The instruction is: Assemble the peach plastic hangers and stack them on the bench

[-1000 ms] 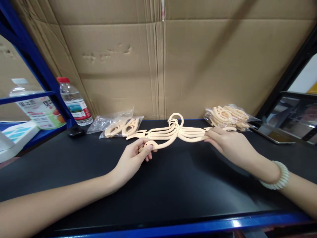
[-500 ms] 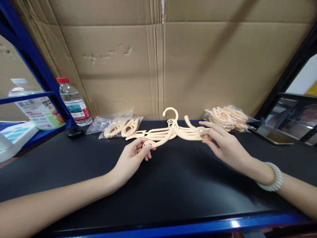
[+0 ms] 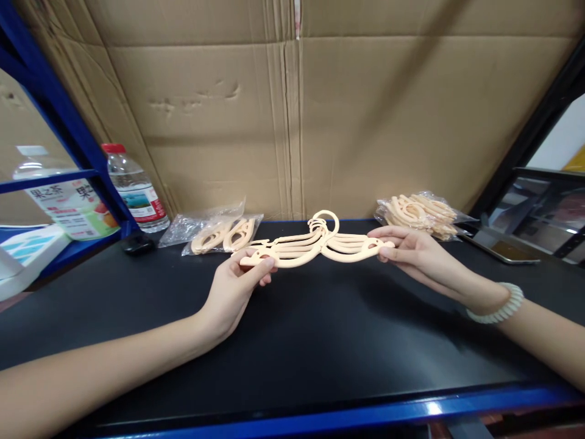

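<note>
A cream folding clothes hanger [image 3: 297, 262] is spread out between my hands, its hook toward the cardboard. My left hand [image 3: 240, 274] is closed on its left end, thumb on top. The right end is pinched in my right hand [image 3: 406, 250], between thumb and fingers. Right behind it, partly hidden, several similar hangers [image 3: 299, 248] lie stacked on the black tabletop [image 3: 311, 341], their hooks bunched at the middle. I cannot tell whether the held hanger touches that stack.
Bagged folded hangers lie at the back left [image 3: 214, 238] and back right [image 3: 418, 213]. A red-capped water bottle [image 3: 137, 195], a larger labelled bottle [image 3: 70, 207] and a black mouse [image 3: 138, 244] are on the left. Toward the right lies a phone-like slab [image 3: 507, 251]. A cardboard wall [image 3: 219, 122] rises behind.
The held hanger's right arm has swung down and outward, and its hook has tilted to the right. My right hand's fingers have closed on the right end; my left hand has shifted slightly left.
</note>
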The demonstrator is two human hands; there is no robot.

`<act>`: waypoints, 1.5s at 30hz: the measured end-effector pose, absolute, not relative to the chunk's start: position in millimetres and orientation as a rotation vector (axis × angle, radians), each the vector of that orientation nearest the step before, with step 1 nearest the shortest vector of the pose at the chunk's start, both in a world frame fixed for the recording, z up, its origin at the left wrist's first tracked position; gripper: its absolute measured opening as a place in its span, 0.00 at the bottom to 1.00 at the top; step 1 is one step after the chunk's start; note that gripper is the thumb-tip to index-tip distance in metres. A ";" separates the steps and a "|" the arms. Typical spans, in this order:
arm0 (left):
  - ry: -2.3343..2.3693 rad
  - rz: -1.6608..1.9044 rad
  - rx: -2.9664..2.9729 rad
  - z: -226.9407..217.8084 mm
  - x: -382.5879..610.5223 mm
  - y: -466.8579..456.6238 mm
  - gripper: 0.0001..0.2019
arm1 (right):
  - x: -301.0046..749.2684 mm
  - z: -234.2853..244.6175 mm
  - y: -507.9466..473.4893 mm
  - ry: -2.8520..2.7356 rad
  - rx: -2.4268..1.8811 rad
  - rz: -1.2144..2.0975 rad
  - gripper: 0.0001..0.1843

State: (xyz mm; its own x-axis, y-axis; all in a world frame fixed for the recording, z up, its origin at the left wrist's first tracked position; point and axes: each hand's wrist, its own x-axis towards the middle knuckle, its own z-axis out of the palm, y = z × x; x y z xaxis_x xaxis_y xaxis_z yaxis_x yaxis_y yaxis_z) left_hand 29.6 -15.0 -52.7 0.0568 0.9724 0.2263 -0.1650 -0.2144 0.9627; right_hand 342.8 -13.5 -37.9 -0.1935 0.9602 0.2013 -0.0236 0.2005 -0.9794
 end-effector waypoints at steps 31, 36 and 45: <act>0.677 1.080 1.521 -47.1 48.4 -30.6 0.10 | 297.3 -47.4 -50.2 -1.966 -0.681 1.583 0.26; 0.672 1.062 1.534 -45.6 49.6 -33.0 0.11 | 292.4 -42.6 -57.7 -1.987 -0.680 1.539 0.29; 0.732 0.996 1.606 -43.8 51.1 -34.0 0.11 | 291.6 -39.3 -62.7 -2.077 -0.603 1.431 0.31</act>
State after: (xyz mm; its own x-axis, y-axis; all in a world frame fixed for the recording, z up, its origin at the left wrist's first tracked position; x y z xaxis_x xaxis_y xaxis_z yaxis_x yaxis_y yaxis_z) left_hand 51.1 -34.0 -43.8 0.4644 0.8536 0.2360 -0.0290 -0.2517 0.9674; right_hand 291.6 -62.7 -39.3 -0.7535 0.6324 0.1795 0.0574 0.3353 -0.9403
